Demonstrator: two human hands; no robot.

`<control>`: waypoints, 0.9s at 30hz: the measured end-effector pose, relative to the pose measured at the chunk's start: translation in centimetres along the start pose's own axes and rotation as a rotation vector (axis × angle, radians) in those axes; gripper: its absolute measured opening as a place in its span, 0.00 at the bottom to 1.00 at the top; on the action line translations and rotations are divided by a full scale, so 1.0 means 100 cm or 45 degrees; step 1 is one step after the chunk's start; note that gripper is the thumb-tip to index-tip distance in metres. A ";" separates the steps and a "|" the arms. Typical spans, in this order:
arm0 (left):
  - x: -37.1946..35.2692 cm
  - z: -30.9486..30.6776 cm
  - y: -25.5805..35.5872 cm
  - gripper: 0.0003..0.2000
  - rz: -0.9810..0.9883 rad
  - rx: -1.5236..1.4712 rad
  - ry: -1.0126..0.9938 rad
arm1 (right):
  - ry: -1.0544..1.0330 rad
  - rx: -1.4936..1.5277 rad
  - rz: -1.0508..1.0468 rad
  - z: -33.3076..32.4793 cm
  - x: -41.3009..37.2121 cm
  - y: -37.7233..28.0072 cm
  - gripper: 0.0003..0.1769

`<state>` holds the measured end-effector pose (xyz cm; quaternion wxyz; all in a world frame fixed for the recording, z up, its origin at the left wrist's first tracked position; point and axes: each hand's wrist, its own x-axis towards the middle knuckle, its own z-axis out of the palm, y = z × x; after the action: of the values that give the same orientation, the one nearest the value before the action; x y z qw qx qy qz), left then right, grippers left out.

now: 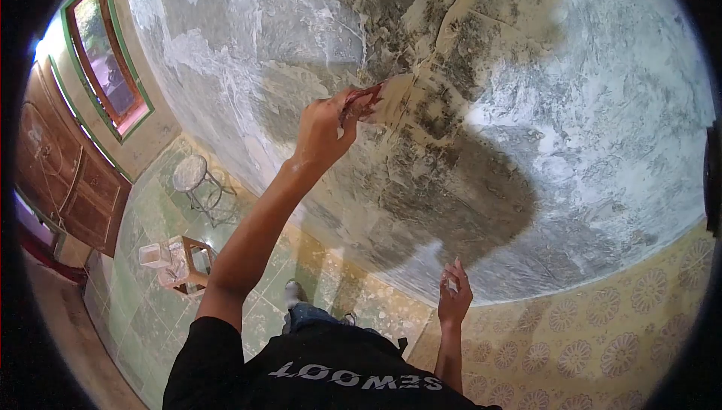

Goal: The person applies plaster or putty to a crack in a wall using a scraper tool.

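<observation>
daylight from the far-left window (105, 56) lights your wall (602, 109); your shadow (466, 192) darkens its middle, fisheye bends the black edges.

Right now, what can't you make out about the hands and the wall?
Head view only.
1. Tool in the left hand: fingers cover its grip and its blade blends into the plaster, so its kind is unclear.
2. Right hand: a pale speck at the fingers, too small to name or tell if held.
3. Wall: cut off by the round lens edge.
</observation>
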<state>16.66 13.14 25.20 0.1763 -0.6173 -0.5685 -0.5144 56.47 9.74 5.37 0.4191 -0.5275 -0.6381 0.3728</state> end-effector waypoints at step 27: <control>0.041 -0.010 0.033 0.10 0.076 -0.339 0.098 | 0.094 0.071 -0.038 -0.017 -0.013 0.030 0.29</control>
<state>18.35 13.48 30.25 0.1298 -0.6318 -0.4694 -0.6030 59.20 8.96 3.07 0.4624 -0.5195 -0.6194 0.3642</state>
